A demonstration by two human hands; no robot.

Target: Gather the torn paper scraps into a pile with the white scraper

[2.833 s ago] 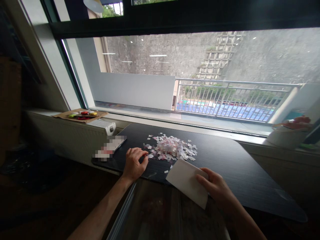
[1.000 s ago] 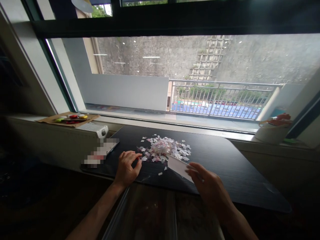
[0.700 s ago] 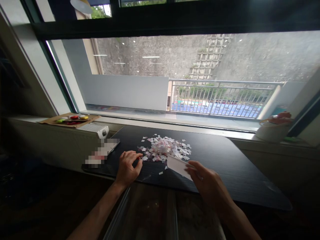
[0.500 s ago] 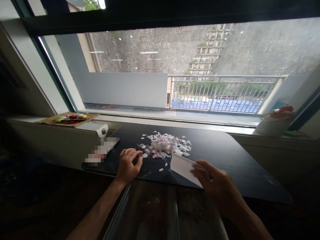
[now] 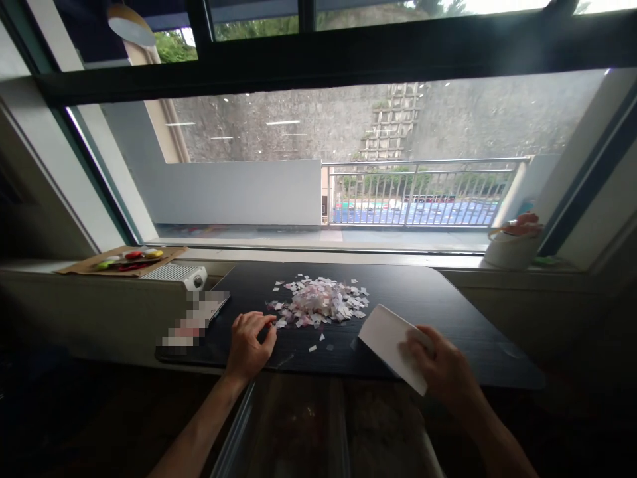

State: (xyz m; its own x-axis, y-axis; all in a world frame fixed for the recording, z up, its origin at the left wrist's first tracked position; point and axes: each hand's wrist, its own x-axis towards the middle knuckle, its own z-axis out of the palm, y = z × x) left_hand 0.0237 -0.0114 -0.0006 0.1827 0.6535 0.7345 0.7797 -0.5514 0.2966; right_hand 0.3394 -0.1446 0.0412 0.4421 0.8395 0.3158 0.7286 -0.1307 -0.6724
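Observation:
A low heap of small cut paper pieces (image 5: 321,299), mostly white with some pinkish ones, lies on a black tabletop (image 5: 423,305). My left hand (image 5: 251,338) rests at the heap's near left edge, fingers curved and thumb apart from them. A small reddish spot shows by its fingertips; I cannot make out what it is. My right hand (image 5: 438,362) grips a stiff white card (image 5: 391,338), tilted, its far end to the right of the heap and apart from it. A few loose pieces (image 5: 316,344) lie in front of the heap.
A blurred-out flat object (image 5: 199,318) lies at the table's left end. Beyond it are a white ridged unit (image 5: 176,271) and brown paper (image 5: 74,267) with colourful items. A white pot (image 5: 510,251) stands on the right sill, under a large window.
My right hand has drawn the white card to the right, away from the heap, and its broad face shows more. My left hand stays beside the heap. The view has tilted up.

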